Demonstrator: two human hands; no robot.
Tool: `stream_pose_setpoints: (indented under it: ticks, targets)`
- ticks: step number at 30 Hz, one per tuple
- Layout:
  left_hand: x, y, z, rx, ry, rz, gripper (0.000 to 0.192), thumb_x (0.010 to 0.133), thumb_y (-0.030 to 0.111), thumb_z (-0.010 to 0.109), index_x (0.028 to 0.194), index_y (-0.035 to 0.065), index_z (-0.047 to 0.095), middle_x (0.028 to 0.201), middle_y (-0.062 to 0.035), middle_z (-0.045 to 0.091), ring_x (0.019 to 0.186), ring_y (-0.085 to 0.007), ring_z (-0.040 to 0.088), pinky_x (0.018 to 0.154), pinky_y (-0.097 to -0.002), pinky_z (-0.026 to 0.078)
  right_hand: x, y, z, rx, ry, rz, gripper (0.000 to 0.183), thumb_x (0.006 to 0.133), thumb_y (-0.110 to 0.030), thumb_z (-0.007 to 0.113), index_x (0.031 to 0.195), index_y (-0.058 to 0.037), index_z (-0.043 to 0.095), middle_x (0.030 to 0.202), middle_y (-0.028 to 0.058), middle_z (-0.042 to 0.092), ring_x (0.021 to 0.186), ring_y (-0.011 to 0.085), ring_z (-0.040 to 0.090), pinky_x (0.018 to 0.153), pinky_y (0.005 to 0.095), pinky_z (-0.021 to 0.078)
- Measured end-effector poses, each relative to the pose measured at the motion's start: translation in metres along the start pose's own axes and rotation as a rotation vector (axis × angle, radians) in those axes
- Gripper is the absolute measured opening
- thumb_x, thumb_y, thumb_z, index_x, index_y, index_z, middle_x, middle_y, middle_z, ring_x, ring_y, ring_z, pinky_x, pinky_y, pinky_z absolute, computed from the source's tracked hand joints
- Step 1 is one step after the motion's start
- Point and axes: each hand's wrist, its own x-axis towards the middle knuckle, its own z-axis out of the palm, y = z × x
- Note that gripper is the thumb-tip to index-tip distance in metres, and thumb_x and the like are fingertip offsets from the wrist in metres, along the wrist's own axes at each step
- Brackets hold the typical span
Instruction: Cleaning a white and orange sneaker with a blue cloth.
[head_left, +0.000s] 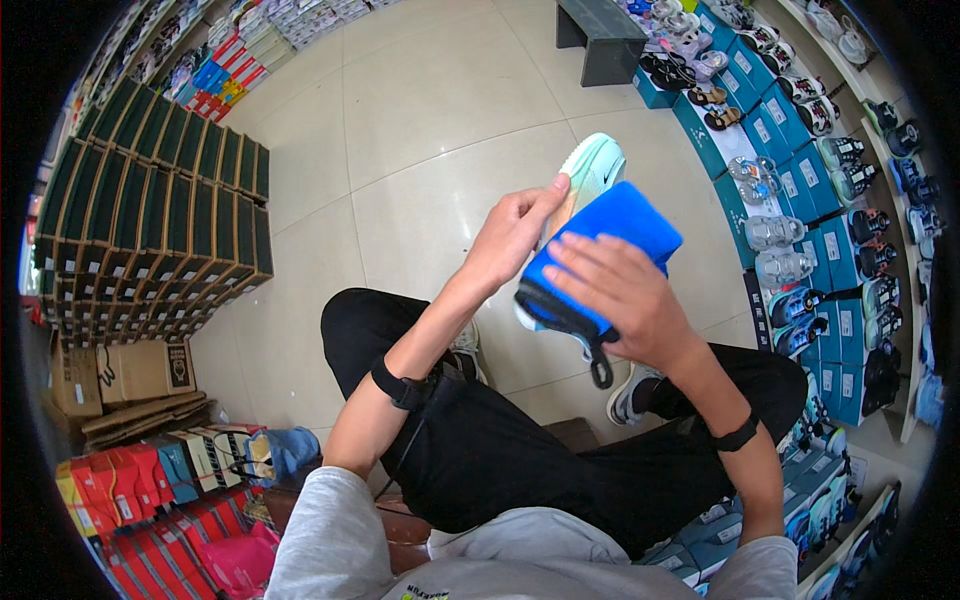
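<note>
A mint-green sports shoe (598, 166) with a dark swoosh is held up over my lap, its toe pointing away from me. Gripping the side of its forefoot is my left hand (517, 225), thumb along the edge. A blue cleaning mitt (626, 225) with a black cuff and hanging loop lies against the shoe and hides much of its middle and heel. My right hand (619, 292) presses on top of the mitt, fingers spread across the blue fabric. Whether its thumb is tucked under the mitt cannot be seen.
Stacks of dark green shoeboxes (150, 202) stand at left, with cardboard cartons (142, 367) below. Teal shoeboxes (802, 180) topped with shoes and sandals line the right. A grey bench (600, 37) stands ahead on the tiled floor (420, 97). Red shoeboxes (157, 547) sit at lower left.
</note>
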Motion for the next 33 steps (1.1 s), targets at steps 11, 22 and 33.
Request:
stream_pose_setpoints:
  ticks: [11, 22, 33]
  targets:
    - [-0.009, 0.018, -0.002, 0.357, 0.105, 0.114, 0.064, 0.104, 0.052, 0.051, 0.075, -0.0049, 0.057, 0.063, -0.0178, 0.051, 0.061, -0.0228, 0.045, 0.062, -0.0396, 0.042, -0.007, -0.015, 0.021, -0.146, -0.030, -0.330, 0.038, 0.095, -0.016, 0.058, 0.131, -0.0094, 0.068, 0.142, 0.0074, 0.064, 0.134, 0.0187, 0.057, 0.116, 0.0379, 0.0398]
    - [-0.018, 0.025, -0.004, 0.324, 0.127, 0.211, 0.061, 0.104, 0.046, 0.053, 0.072, -0.0063, 0.057, 0.056, -0.0150, 0.045, 0.054, -0.0187, 0.039, 0.054, -0.0410, 0.037, -0.003, -0.008, -0.006, -0.027, 0.106, -0.173, 0.038, 0.094, -0.018, 0.059, 0.131, -0.0099, 0.067, 0.140, 0.0082, 0.065, 0.134, 0.0206, 0.058, 0.114, 0.0398, 0.0405]
    - [-0.016, 0.011, 0.001, 0.274, 0.057, 0.214, 0.066, 0.104, 0.048, 0.052, 0.066, -0.0056, 0.050, 0.053, -0.0119, 0.038, 0.052, -0.0173, 0.037, 0.052, -0.0417, 0.036, -0.001, 0.021, -0.022, 0.013, 0.383, 0.167, 0.054, 0.095, -0.035, 0.070, 0.138, -0.0020, 0.063, 0.141, 0.0175, 0.063, 0.136, 0.0341, 0.056, 0.115, 0.0490, 0.0385]
